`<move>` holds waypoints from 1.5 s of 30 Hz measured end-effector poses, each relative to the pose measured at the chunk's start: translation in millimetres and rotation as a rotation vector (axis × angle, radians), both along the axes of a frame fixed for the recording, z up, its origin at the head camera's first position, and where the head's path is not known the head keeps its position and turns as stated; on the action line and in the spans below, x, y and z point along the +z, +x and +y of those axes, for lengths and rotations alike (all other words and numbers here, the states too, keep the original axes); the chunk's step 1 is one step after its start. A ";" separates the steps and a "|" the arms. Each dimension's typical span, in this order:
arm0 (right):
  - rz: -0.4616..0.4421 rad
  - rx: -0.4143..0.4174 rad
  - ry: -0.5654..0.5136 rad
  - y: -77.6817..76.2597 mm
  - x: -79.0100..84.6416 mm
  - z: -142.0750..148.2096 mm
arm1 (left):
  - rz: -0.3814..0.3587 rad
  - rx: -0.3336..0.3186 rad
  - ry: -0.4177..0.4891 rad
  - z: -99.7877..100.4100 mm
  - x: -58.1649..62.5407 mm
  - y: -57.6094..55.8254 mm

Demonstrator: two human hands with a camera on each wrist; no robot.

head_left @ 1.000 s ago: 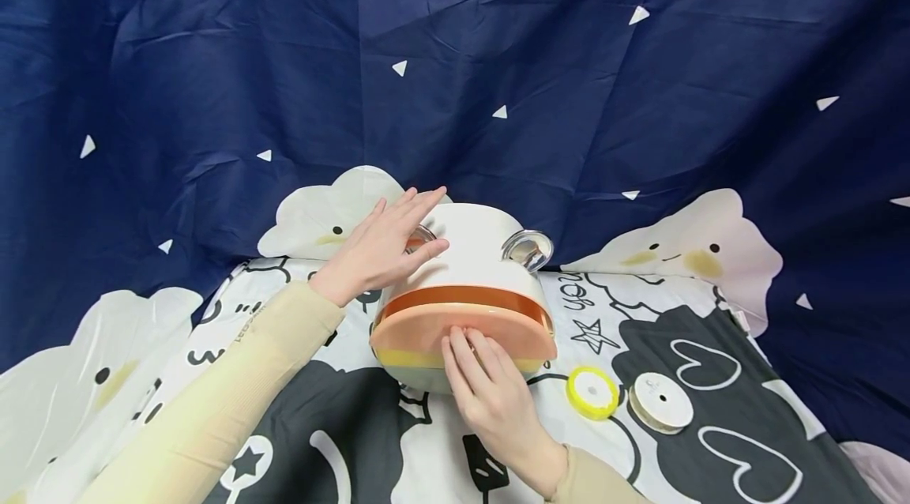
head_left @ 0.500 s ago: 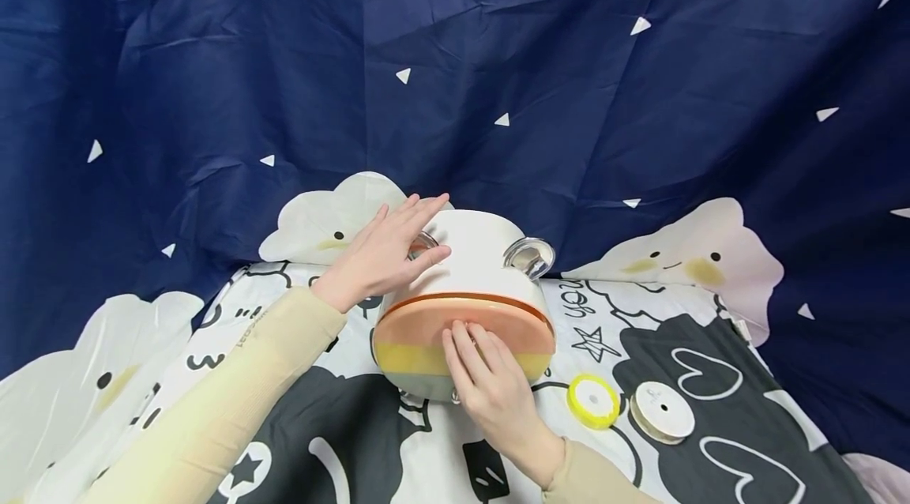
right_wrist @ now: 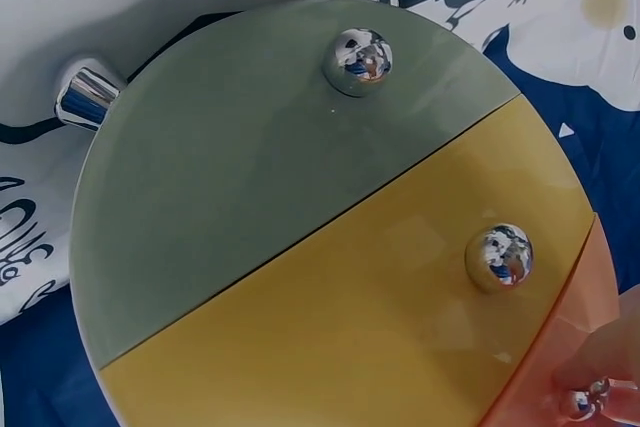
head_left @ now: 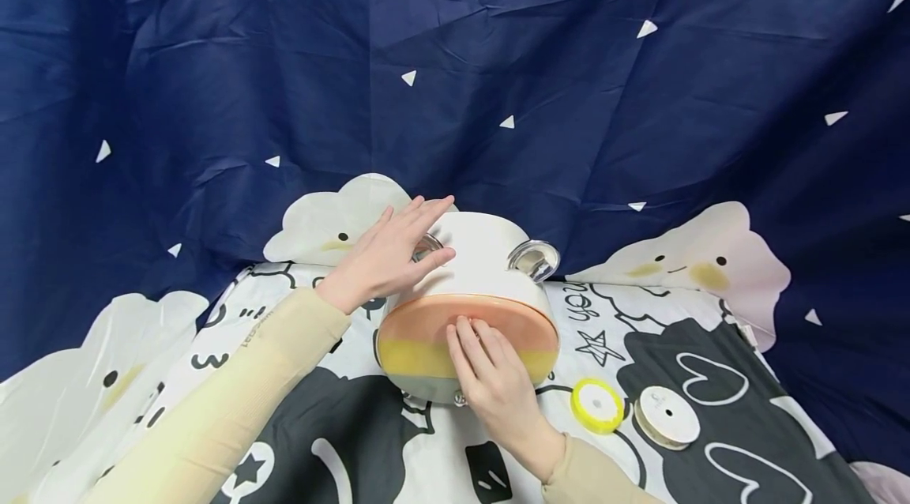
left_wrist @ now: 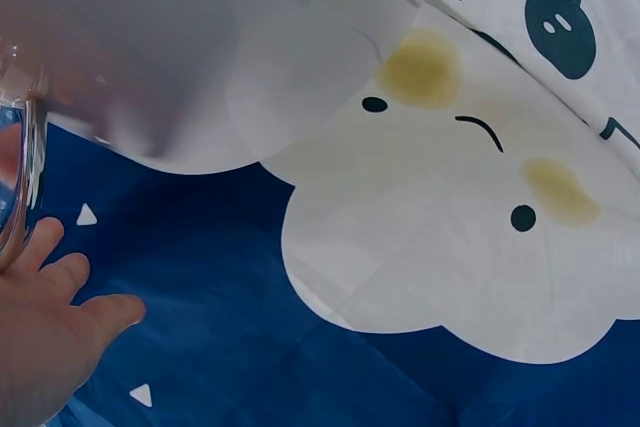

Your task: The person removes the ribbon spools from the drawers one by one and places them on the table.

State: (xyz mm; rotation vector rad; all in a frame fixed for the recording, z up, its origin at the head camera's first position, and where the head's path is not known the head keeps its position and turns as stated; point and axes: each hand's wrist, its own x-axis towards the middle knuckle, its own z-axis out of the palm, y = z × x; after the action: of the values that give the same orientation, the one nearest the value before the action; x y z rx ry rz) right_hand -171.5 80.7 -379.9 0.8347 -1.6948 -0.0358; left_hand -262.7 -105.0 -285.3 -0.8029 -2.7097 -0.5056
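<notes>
A white drawer box (head_left: 483, 251) has a rounded front of three drawers: peach (head_left: 419, 322), yellow (right_wrist: 330, 317) and green (right_wrist: 250, 167), all flush in the head view. Each carries a silver knob (right_wrist: 500, 255). My right hand (head_left: 498, 389) presses the peach drawer with nearly straight fingers set about its knob (right_wrist: 580, 404). My left hand (head_left: 387, 255) lies spread at the box's upper left, over one silver ring-shaped ear (left_wrist: 30, 167), which it partly covers. The other ear (head_left: 535, 259) shows fully at the right.
A yellow-rimmed spool (head_left: 597, 406) and a white ribbon spool (head_left: 667, 417) lie right of the box on a black-and-white patterned cloth (head_left: 355, 441). Behind hangs a navy curtain (head_left: 455, 93) printed with white triangles and clouds.
The peach drawer, which stood partly out, has slid into the box under my right hand. My left hand has kept its place on the box. The view has shifted slightly.
</notes>
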 end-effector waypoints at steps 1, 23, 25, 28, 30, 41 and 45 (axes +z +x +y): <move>-0.001 0.000 -0.002 -0.2 -0.4 0.2 | 0.002 0.000 0.001 0.2 -0.2 0.2; -0.001 -0.002 -0.018 -2.8 -5.5 1.8 | 0.019 -0.005 0.002 1.0 -0.6 1.5; -0.007 -0.001 -0.017 -2.5 -5.5 2.0 | 0.019 -0.004 0.002 1.1 -0.3 1.6; -0.014 0.003 -0.015 -1.9 -4.8 2.3 | 0.019 -0.003 0.002 1.3 -0.2 1.8; -0.013 0.008 -0.016 -1.6 -3.7 2.6 | 0.016 -0.004 0.002 1.7 0.3 2.1; -0.015 -0.007 -0.011 2.6 -1.0 4.3 | 0.023 -0.006 -0.004 3.0 0.7 4.3; -0.002 -0.001 -0.009 5.1 0.9 4.7 | 0.021 -0.004 -0.006 3.4 1.6 5.3</move>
State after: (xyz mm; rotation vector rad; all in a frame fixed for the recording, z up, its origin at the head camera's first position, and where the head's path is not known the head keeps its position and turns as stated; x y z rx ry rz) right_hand -166.5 85.4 -379.0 0.8273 -1.6964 -0.0283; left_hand -257.4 -101.6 -283.7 -0.8103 -2.6923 -0.4868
